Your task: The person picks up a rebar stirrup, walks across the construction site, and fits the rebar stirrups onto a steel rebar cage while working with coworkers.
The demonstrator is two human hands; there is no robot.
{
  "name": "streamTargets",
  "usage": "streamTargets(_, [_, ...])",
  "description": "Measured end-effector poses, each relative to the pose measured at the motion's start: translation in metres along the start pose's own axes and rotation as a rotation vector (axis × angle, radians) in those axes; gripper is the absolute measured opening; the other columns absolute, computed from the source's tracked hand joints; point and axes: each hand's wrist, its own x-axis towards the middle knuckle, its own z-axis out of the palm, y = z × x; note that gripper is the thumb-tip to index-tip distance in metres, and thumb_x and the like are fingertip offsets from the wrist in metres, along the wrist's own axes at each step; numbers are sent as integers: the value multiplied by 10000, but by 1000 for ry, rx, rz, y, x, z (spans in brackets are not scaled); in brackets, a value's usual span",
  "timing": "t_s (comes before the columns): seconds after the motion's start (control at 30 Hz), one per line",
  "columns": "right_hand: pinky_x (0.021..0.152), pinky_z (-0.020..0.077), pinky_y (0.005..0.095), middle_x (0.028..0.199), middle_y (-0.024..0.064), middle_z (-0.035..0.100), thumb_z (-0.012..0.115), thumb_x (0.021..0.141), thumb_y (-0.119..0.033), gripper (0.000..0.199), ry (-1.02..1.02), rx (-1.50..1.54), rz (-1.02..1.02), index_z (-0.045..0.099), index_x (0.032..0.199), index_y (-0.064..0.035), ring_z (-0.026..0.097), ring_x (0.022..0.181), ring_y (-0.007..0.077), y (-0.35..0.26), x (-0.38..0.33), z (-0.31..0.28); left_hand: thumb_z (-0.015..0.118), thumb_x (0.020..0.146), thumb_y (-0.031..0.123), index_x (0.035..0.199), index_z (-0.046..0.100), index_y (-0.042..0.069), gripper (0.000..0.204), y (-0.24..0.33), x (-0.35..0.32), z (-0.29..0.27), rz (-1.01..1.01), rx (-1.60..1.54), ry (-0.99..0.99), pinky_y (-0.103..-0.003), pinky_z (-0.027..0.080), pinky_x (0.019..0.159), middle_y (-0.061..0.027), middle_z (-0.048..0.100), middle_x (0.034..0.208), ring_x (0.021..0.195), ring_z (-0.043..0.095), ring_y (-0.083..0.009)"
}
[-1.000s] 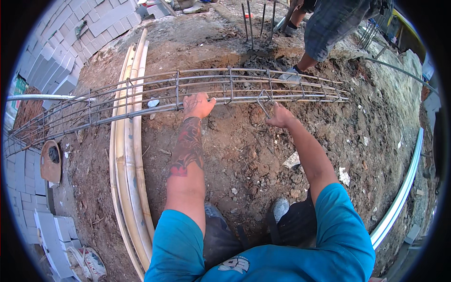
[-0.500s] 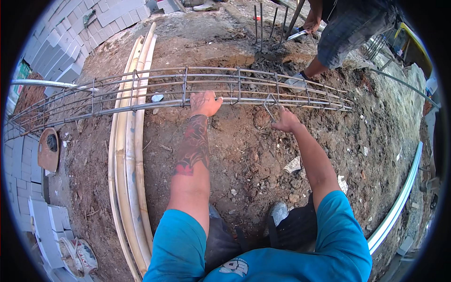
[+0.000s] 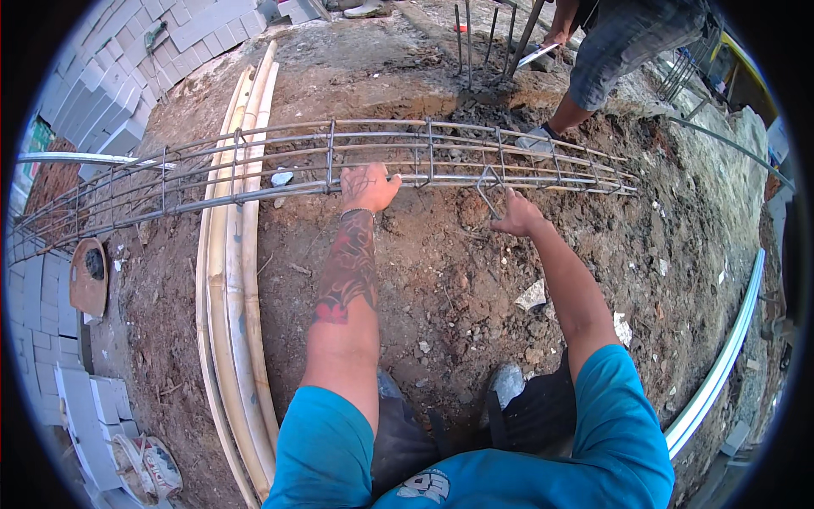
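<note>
A long steel rebar cage [image 3: 254, 165] lies across bare earth from left to right. My left hand [image 3: 367, 186] grips its near lower bar around the middle. My right hand [image 3: 515, 214] holds a bent wire stirrup [image 3: 487, 188] against the cage, a short way to the right of my left hand. Both forearms come up from the lower edge, out of blue sleeves.
Pale plastic pipes [image 3: 229, 297] lie lengthwise on the left under the cage. Grey concrete blocks [image 3: 102, 110] are stacked at the far left. Another person [image 3: 610, 51] stands at the top right beside upright rebar [image 3: 475, 42]. A white pipe [image 3: 721, 365] curves along the right.
The view has shifted slightly; both hands stay on the cage, with my right hand still working the stirrup at the near bar.
</note>
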Motion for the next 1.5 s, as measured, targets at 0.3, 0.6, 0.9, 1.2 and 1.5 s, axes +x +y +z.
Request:
streamTargets(0.3, [990,407,390,1327,299,373,686,685,-474,1018,-38,-12,18,188,1356,109,468,1177,375,-3,-4,-4,566,789,461,941,672,93,413,-2,1,5,11,35,29,-418,326,924,-155,654,955,979,576,-307])
streamTargets(0.6, [996,402,384,1331,298,371,693,685,-454,1025,-21,7,3,167,1366,103,462,1184,370,-3,-1,-1,560,793,464,960,665,103,411,-3,0,4,8,37,28,-428,315,941,-159,646,984,993,569,-307])
streamTargets(0.9, [993,401,389,1320,293,387,689,682,-476,1023,-23,-19,14,184,1360,100,465,1180,371,-2,0,0,551,798,480,991,652,107,432,-1,-1,1,-7,44,-7,-422,303,954,-154,636,1021,1028,553,-303])
streamTargets(1.2, [992,401,387,1320,292,388,688,675,-480,1022,-14,-11,8,195,1356,101,463,1181,371,0,0,1,549,802,479,1005,654,105,438,-1,-2,3,-6,44,4,-411,311,952,-153,637,1031,1027,557,-297])
streamTargets(1.5, [998,397,385,1339,291,363,686,681,-464,1021,-19,2,20,179,1365,100,454,1193,367,-3,-2,-1,555,802,472,991,661,111,422,-1,-1,4,-4,45,20,-402,317,946,-150,640,1023,1031,557,-295])
